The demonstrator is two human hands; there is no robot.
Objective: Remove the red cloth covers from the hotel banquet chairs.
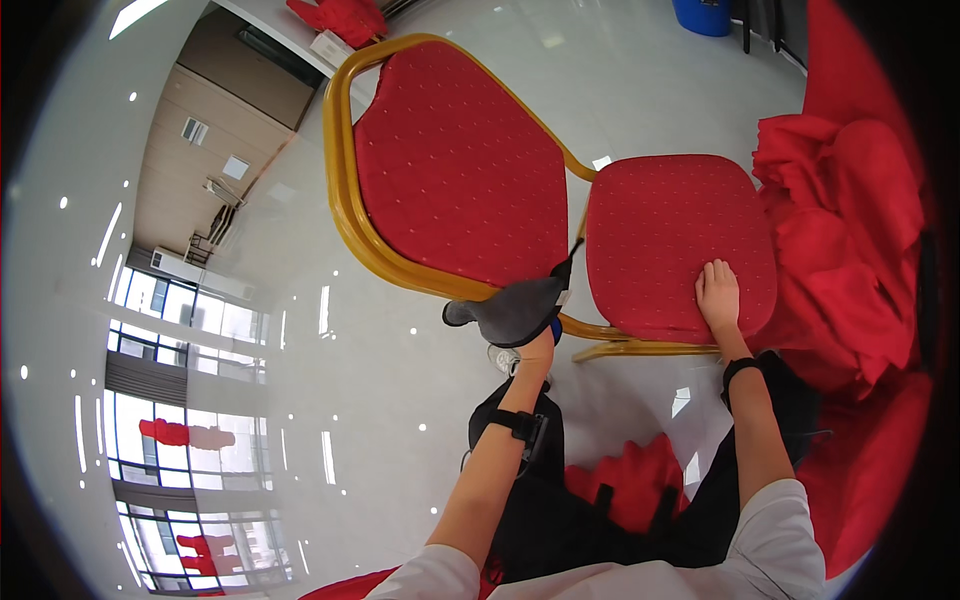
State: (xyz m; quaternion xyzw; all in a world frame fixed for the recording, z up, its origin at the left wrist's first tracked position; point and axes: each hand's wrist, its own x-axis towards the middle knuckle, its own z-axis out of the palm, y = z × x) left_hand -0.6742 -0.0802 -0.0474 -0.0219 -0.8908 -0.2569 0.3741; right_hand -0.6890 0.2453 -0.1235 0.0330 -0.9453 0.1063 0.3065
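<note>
Before me stands a banquet chair with a red dotted seat (675,225), a red backrest (465,165) and a gold-coloured metal frame (349,180). My left hand (537,348) holds a grey padded cloth item (517,311) at the chair's near side, over the lower corner of the backrest. Its fingers are mostly hidden under the cloth. A black strap (571,259) runs from the item toward the gap between backrest and seat. On the seat, near its front edge, my right hand (718,292) lies palm down with nothing in it.
Crumpled red cloth (832,225) lies right of the seat. More red fabric (637,480) shows between my legs. A blue bin (703,15) stands at the far top right, and a white table (274,30) at the top left. Glossy pale floor (360,390) extends left.
</note>
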